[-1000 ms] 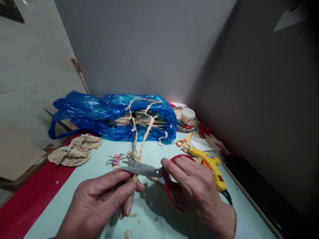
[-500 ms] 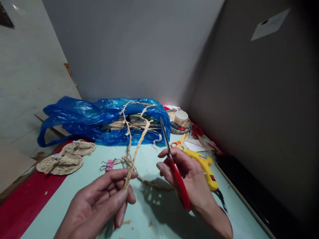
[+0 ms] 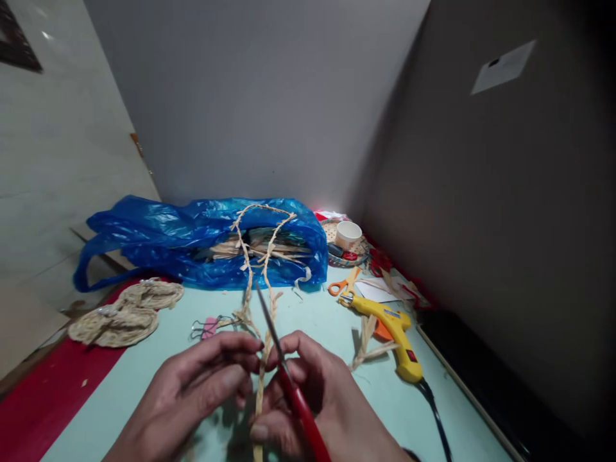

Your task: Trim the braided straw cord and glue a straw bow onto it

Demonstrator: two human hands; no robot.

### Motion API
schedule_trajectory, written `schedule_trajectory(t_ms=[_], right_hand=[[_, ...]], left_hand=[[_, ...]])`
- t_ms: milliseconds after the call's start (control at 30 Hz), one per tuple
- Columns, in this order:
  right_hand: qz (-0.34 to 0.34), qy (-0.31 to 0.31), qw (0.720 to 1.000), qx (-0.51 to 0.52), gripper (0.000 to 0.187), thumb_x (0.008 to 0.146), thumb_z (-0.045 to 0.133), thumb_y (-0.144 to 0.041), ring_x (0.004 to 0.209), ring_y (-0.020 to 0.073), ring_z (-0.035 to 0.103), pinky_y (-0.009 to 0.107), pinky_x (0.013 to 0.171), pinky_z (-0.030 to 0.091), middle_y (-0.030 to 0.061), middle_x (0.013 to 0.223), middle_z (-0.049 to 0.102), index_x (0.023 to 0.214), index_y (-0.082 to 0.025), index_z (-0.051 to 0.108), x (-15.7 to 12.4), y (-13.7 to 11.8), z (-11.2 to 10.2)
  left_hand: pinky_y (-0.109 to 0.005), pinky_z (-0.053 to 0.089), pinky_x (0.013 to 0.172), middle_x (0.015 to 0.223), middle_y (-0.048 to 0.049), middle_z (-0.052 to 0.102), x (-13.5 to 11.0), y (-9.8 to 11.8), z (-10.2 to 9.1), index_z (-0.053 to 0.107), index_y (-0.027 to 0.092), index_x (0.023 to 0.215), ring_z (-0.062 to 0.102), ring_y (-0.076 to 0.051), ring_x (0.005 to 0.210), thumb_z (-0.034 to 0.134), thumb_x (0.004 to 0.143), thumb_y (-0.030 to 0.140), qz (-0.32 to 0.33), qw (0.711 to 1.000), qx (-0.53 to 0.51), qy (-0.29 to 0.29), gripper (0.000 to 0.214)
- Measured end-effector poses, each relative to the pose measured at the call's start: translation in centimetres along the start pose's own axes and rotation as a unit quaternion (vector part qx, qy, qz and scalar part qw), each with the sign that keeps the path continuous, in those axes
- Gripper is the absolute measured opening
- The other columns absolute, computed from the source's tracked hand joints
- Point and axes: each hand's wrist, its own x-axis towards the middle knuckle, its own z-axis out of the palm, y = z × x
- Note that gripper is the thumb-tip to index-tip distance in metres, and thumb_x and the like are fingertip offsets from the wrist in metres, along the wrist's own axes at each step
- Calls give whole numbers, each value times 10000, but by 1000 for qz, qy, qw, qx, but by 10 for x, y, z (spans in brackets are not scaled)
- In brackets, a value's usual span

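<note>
A long braided cord of straw-coloured fibre point(image 3: 270, 301) loops over the table and passes down between both hands. My left hand point(image 3: 202, 385) is curled, its fingertips at the braid from the left side. My right hand point(image 3: 332, 391) holds red-handled scissors point(image 3: 301, 404), their blades closed and pointing up and away. The right thumb and fingers also touch the braid, lower down. A pink binder clip point(image 3: 209, 328) lies just beyond the left hand, beside the cord. Part of the scissor handles is hidden by the right hand or cut off by the frame.
A blue plastic bag point(image 3: 158, 224) with dry fibre strips lies at the back. Two woven sole-shaped pieces point(image 3: 115, 324) rest at the left. On the right are a yellow glue gun point(image 3: 394, 324) with its cable, orange scissors point(image 3: 339, 287), and a basket point(image 3: 332, 226) with a white cup point(image 3: 348, 235).
My right hand and the scissors have moved left and down to the braid, beside my left hand. The braid now runs lower, past both hands. Fibre ends by the glue gun have come into view.
</note>
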Motion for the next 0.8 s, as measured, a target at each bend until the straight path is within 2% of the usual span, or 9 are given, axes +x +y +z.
schedule_trajectory(t_ms=[67, 133, 267, 400, 500, 567, 633, 700, 800], right_hand=[[-17, 2, 997, -73, 610, 494, 947, -325, 510, 68, 475, 171, 515, 396, -71, 623, 592, 913, -220, 515, 2, 13, 2], [-42, 9, 985, -170, 506, 547, 893, -322, 502, 72, 433, 166, 472, 327, -67, 603, 566, 843, -222, 495, 3, 23, 4], [-88, -1, 954, -287, 316, 638, 713, -244, 509, 77, 378, 174, 467, 292, -71, 615, 518, 815, -233, 450, 3, 23, 5], [-115, -30, 926, -360, 254, 684, 684, -238, 492, 67, 334, 182, 448, 267, -81, 630, 490, 828, -235, 474, -6, 7, -1], [-189, 56, 865, -461, 193, 754, 654, -188, 513, 86, 413, 189, 476, 336, -62, 674, 536, 909, -249, 555, -16, -10, -8], [-229, 128, 811, -523, 284, 780, 659, -191, 581, 120, 510, 207, 538, 423, -31, 761, 597, 1036, -274, 571, -19, -20, -12], [-244, 153, 776, -561, 420, 769, 709, -240, 677, 155, 578, 240, 611, 489, -1, 880, 630, 1150, -288, 539, -19, -26, -15], [-233, 150, 771, -573, 476, 746, 730, -237, 783, 183, 604, 276, 681, 518, 19, 965, 628, 1172, -280, 524, -16, -28, -15], [-210, 136, 785, -567, 394, 731, 703, -171, 855, 195, 592, 307, 736, 511, 23, 977, 608, 1085, -257, 553, -11, -25, -14]], left_hand=[[-267, 568, 787, 901, -30, 785, -1, 6, 1, 784, 273, 1002, 722, -239, 883, 837, 697, 447, -4, 998, -46, 35, 355], [-239, 574, 763, 912, -28, 789, -2, 8, 4, 793, 258, 951, 727, -225, 877, 870, 659, 427, -24, 997, -54, 58, 346], [-227, 588, 664, 839, -10, 782, -4, 6, 6, 789, 248, 868, 732, -192, 753, 871, 667, 397, -75, 995, -33, 50, 264], [-191, 557, 611, 757, 8, 764, -3, 2, 0, 802, 252, 849, 696, -154, 679, 854, 685, 414, -25, 998, -24, 54, 236], [-205, 561, 636, 752, 7, 763, -3, 0, -2, 808, 248, 880, 696, -166, 699, 845, 688, 399, -9, 997, -33, 73, 247], [-223, 573, 648, 801, -16, 785, -4, 1, 0, 812, 239, 909, 716, -197, 749, 837, 688, 415, 2, 997, -18, 81, 283], [-216, 577, 657, 839, -31, 801, -7, 2, 3, 817, 237, 926, 728, -213, 798, 833, 687, 426, 27, 995, 2, 95, 306], [-206, 582, 663, 859, -26, 811, -9, 3, 7, 822, 247, 920, 735, -213, 809, 837, 676, 412, 49, 992, 9, 114, 294], [-209, 596, 709, 933, -17, 826, -12, 3, 11, 830, 263, 910, 749, -213, 820, 841, 665, 370, 65, 989, 10, 133, 268]])
